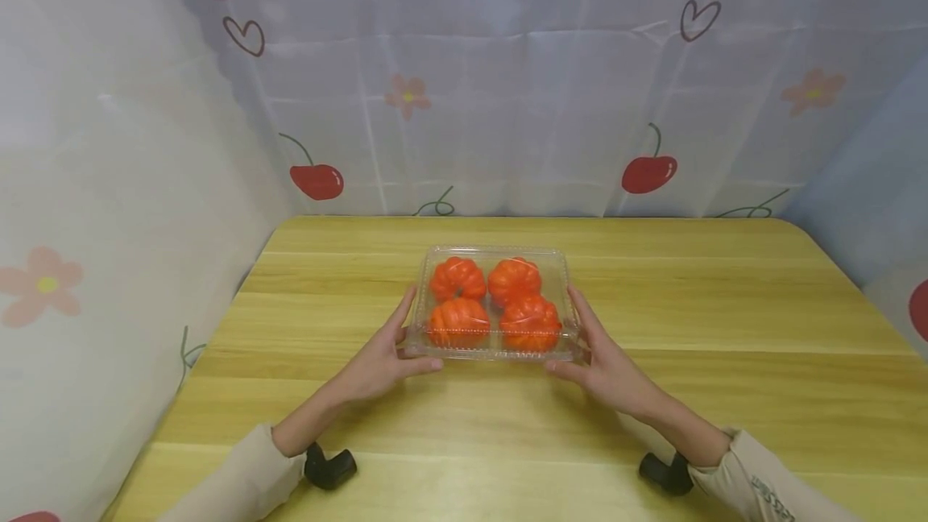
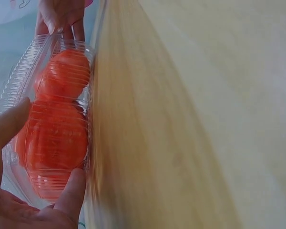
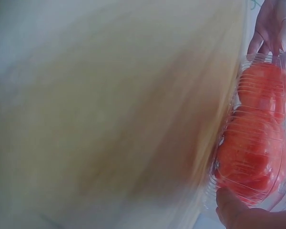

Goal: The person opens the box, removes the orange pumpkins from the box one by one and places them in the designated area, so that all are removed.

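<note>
A clear plastic clamshell box (image 1: 496,251) with its lid down is held between both hands near the middle of the table. Several small orange-red pumpkins (image 1: 532,324) sit inside it in two rows. My left hand (image 1: 379,362) grips the box's left end, thumb along the front edge and fingers up the side. At the opposite end my right hand (image 1: 615,367) grips it in the same way. The left wrist view shows the thumb and a finger against the ribbed plastic wall (image 2: 19,90), pumpkins visible through it. Parts of the fingers are hidden behind the box.
The wood-grain table (image 1: 493,433) extends around the box. Behind it hangs a pale curtain (image 1: 507,127) printed with cherries, flowers and hearts, with more fabric at both sides. A black wrist fitting (image 1: 330,469) shows below the left sleeve, another (image 1: 665,474) by the right.
</note>
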A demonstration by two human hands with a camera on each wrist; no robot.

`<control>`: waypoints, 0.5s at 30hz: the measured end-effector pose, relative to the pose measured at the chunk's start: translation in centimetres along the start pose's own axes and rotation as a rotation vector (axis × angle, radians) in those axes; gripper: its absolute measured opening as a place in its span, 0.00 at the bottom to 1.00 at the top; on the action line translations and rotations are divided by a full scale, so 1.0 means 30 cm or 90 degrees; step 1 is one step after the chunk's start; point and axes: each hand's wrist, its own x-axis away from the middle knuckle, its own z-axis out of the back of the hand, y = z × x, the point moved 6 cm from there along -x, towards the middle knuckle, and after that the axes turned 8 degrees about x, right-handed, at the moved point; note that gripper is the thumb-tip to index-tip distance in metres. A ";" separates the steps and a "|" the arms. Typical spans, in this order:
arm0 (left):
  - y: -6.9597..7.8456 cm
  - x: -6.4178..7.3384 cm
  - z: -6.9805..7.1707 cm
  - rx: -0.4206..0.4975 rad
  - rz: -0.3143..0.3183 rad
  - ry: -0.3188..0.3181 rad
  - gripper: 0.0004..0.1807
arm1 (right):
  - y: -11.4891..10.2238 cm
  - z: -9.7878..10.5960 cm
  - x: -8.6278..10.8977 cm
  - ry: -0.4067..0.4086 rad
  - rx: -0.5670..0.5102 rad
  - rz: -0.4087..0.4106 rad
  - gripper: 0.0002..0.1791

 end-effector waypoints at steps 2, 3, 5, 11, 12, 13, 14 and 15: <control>-0.001 0.002 0.002 -0.003 0.003 0.003 0.62 | 0.000 0.000 0.000 0.002 0.001 0.002 0.59; -0.002 0.003 0.003 -0.006 0.005 0.004 0.62 | 0.001 0.000 -0.001 0.003 0.002 0.003 0.59; -0.002 0.002 0.003 -0.012 0.005 0.005 0.62 | 0.002 0.001 0.000 0.004 0.001 0.005 0.59; -0.006 0.001 0.012 -0.039 0.000 0.016 0.58 | 0.002 0.001 0.002 0.007 0.010 0.010 0.59; -0.007 0.001 0.013 -0.041 -0.001 0.018 0.57 | 0.002 0.001 0.002 0.008 0.012 0.011 0.59; -0.007 0.001 0.014 -0.041 -0.001 0.018 0.57 | 0.002 0.001 0.002 0.010 0.014 0.012 0.59; -0.007 0.001 0.013 -0.039 -0.003 0.016 0.57 | 0.002 0.002 0.003 0.012 0.016 0.014 0.59; -0.007 0.001 0.013 -0.040 -0.004 0.016 0.57 | 0.002 0.002 0.003 0.013 0.015 0.014 0.59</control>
